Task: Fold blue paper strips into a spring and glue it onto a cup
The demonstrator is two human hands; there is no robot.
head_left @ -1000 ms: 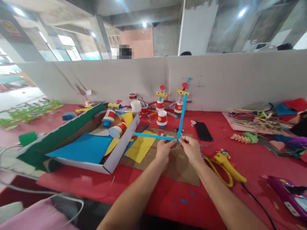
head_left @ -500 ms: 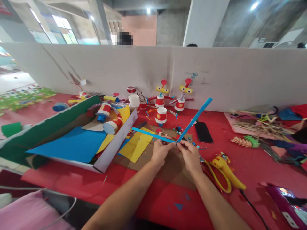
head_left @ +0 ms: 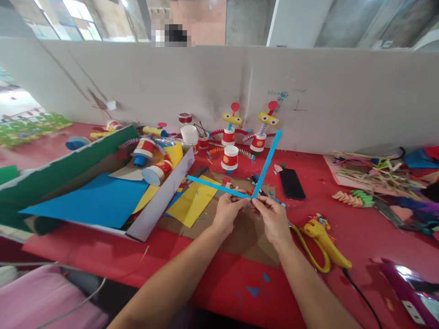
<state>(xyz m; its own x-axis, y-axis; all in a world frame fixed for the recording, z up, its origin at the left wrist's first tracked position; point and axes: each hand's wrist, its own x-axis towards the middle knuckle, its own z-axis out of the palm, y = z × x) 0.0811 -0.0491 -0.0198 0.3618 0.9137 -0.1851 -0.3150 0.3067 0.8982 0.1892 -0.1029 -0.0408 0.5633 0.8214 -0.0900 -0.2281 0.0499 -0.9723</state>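
Both hands meet over a brown cardboard sheet [head_left: 254,244] on the red table. My left hand [head_left: 227,211] pinches one blue paper strip [head_left: 214,186] that runs flat out to the left. My right hand [head_left: 271,217] pinches a second blue paper strip [head_left: 268,162] that rises up and to the right. The two strips join in a V at my fingertips. Just beyond the hands stand three paper-cup robot figures [head_left: 230,157] in red, white and yellow.
A white box [head_left: 161,203] with blue and yellow paper sheets and cup parts lies at left. A black phone [head_left: 292,183], a yellow glue gun [head_left: 324,240] with its cord, and a purple device [head_left: 413,288] lie at right. A grey partition [head_left: 219,91] backs the table.
The upright blue strip swung from near vertical out to the right, then partly back. My hands stayed pinched at the joint, and the view tilted downward.
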